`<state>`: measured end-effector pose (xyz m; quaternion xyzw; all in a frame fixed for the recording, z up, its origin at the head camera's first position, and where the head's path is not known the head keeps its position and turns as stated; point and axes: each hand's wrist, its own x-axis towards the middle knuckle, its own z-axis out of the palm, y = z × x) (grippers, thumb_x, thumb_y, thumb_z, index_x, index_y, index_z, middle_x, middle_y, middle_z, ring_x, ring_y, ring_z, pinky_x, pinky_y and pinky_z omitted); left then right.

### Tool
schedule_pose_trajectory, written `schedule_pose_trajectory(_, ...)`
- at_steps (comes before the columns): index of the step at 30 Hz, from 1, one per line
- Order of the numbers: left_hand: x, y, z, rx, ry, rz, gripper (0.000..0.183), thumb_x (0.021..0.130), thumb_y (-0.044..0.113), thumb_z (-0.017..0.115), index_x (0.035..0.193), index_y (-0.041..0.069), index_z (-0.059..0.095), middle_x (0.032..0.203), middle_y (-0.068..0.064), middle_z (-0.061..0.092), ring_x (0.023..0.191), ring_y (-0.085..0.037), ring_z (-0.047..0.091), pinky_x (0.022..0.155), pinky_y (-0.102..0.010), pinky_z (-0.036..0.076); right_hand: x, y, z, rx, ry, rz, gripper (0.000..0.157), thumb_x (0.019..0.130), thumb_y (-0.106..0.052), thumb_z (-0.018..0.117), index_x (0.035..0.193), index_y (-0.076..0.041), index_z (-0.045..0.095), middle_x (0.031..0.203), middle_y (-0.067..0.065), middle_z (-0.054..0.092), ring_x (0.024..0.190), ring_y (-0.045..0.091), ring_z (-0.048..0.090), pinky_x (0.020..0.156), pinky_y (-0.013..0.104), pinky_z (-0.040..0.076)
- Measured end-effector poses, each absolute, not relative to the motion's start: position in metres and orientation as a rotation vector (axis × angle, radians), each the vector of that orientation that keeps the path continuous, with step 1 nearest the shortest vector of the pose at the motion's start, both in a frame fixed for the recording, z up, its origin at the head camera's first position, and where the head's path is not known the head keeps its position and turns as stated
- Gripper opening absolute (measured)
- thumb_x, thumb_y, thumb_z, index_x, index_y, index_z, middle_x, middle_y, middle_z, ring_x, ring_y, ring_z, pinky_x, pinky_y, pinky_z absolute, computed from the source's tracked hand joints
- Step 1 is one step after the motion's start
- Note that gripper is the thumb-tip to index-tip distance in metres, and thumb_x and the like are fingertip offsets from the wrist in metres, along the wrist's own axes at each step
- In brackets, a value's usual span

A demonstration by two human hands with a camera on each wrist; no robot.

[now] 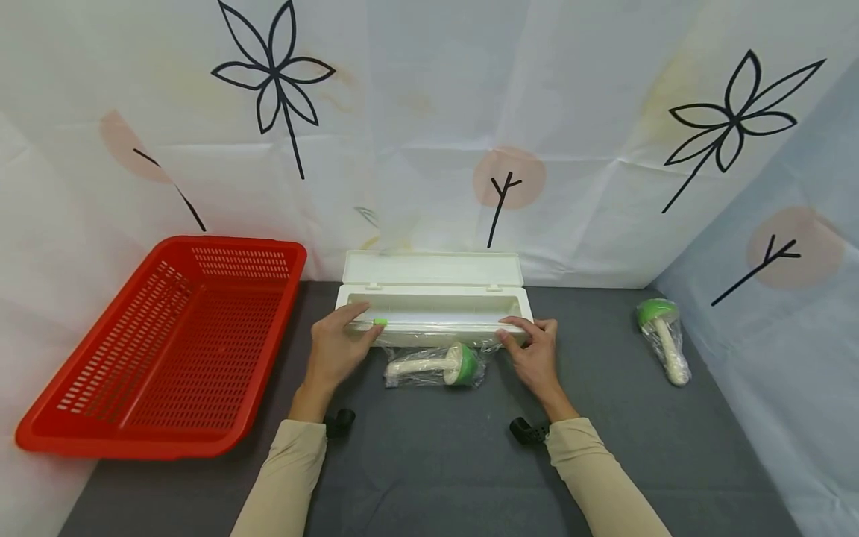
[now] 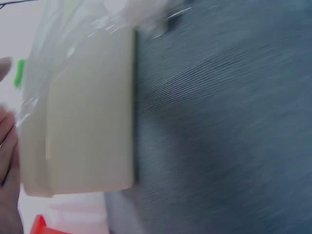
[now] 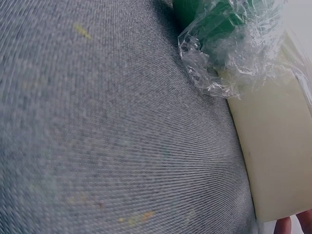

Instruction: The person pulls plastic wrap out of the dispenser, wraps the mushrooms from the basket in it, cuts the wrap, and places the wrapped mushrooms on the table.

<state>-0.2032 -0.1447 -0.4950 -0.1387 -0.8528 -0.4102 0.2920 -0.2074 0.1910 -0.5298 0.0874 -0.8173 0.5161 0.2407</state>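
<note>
A white cling film dispenser (image 1: 436,290) lies with its lid (image 1: 432,268) raised at the back of the table. Clear film (image 2: 68,53) hangs over its front, and a green slider (image 1: 380,322) sits on the front bar. My left hand (image 1: 334,354) holds the left end, its thumb beside the slider. At the other end, my right hand (image 1: 535,362) grips the front corner between thumb and fingers. A green-capped toy mushroom (image 1: 461,364), wrapped in crinkled film, lies on its side directly before the dispenser, between my hands.
To the left stands a red plastic basket (image 1: 194,350) with slotted walls. Another wrapped green-capped mushroom (image 1: 664,339) lies at the far right. Behind the grey table (image 1: 436,462) hangs a printed white cloth (image 1: 416,112).
</note>
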Motion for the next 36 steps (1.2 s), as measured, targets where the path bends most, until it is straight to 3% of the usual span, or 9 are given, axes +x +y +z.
schedule_pose_trajectory(4, -0.197, -0.137, -0.504, -0.139, -2.137, -1.137, 0.066, 0.071, 0.018, 0.094, 0.124, -0.011, 0.067, 0.125, -0.026, 0.066, 0.116, -0.043, 0.063, 0.098, -0.058, 0.048, -0.207, 0.191, -0.530, 0.239, -2.228, 1.426, 0.023, 0.085, -0.010, 0.083, 0.104, 0.001, 0.076, 0.101, 0.018, 0.038, 0.088, 0.032, 0.036, 0.065, 0.020, 0.030)
schedule_pose_trajectory(8, -0.191, -0.130, -0.511, 0.118, -2.176, -1.230, 0.094, 0.070, 0.032, 0.095, 0.142, -0.010, 0.052, 0.144, -0.028, 0.052, 0.135, -0.042, 0.049, 0.109, -0.057, 0.038, -0.206, 0.190, -0.529, 0.212, -2.228, 1.444, 0.022, 0.082, -0.003, 0.082, 0.103, 0.001, 0.076, 0.101, 0.017, 0.037, 0.087, 0.026, 0.035, 0.065, 0.021, 0.030)
schedule_pose_trajectory(12, -0.189, -0.124, -0.514, 0.270, -2.207, -1.344, 0.105, 0.071, 0.040, 0.093, 0.150, -0.006, 0.042, 0.153, -0.025, 0.044, 0.143, -0.039, 0.038, 0.115, -0.056, 0.029, -0.207, 0.190, -0.529, 0.214, -2.212, 1.439, 0.022, 0.082, -0.004, 0.083, 0.103, 0.002, 0.076, 0.101, 0.017, 0.037, 0.087, 0.022, 0.034, 0.063, 0.020, 0.030)
schedule_pose_trajectory(17, -0.190, -0.120, -0.520, 0.294, -2.160, -1.400, 0.103, 0.071, 0.038, 0.094, 0.150, -0.005, 0.043, 0.151, -0.025, 0.046, 0.142, -0.039, 0.040, 0.115, -0.056, 0.029, -0.207, 0.190, -0.534, 0.232, -2.172, 1.426, 0.026, 0.086, -0.019, 0.083, 0.102, 0.000, 0.076, 0.100, 0.009, 0.037, 0.087, 0.018, 0.034, 0.063, 0.020, 0.030)
schedule_pose_trajectory(20, -0.191, -0.119, -0.521, 0.265, -2.111, -1.408, 0.095, 0.070, 0.035, 0.096, 0.145, -0.002, 0.052, 0.140, -0.023, 0.056, 0.130, -0.037, 0.052, 0.109, -0.055, 0.037, -0.207, 0.190, -0.533, 0.233, -2.165, 1.431, 0.027, 0.086, -0.023, 0.083, 0.102, -0.001, 0.076, 0.100, 0.007, 0.036, 0.087, 0.016, 0.033, 0.063, 0.020, 0.030)
schedule_pose_trajectory(25, -0.195, -0.117, -0.522, 0.244, -2.049, -1.422, 0.081, 0.068, 0.035, 0.097, 0.134, 0.002, 0.062, 0.120, -0.018, 0.067, 0.107, -0.033, 0.061, 0.096, -0.051, 0.043, -0.206, 0.189, -0.529, 0.207, -2.189, 1.455, 0.022, 0.084, -0.009, 0.083, 0.103, 0.001, 0.076, 0.101, 0.013, 0.037, 0.089, 0.018, 0.034, 0.063, 0.018, 0.030)
schedule_pose_trajectory(31, -0.196, -0.114, -0.523, 0.298, -2.029, -1.433, 0.080, 0.068, 0.035, 0.097, 0.134, 0.004, 0.063, 0.117, -0.016, 0.069, 0.105, -0.032, 0.062, 0.096, -0.050, 0.042, -0.206, 0.187, -0.528, 0.198, -2.187, 1.468, 0.020, 0.082, 0.002, 0.081, 0.102, 0.001, 0.076, 0.102, 0.016, 0.037, 0.090, 0.018, 0.033, 0.062, 0.017, 0.030)
schedule_pose_trajectory(36, -0.195, -0.114, -0.524, 0.331, -1.978, -1.504, 0.076, 0.072, 0.026, 0.095, 0.137, 0.002, 0.062, 0.122, -0.019, 0.068, 0.110, -0.034, 0.063, 0.099, -0.050, 0.044, -0.206, 0.187, -0.528, 0.193, -2.208, 1.448, 0.022, 0.082, -0.002, 0.083, 0.102, 0.001, 0.076, 0.101, 0.012, 0.037, 0.090, 0.012, 0.032, 0.065, 0.018, 0.030)
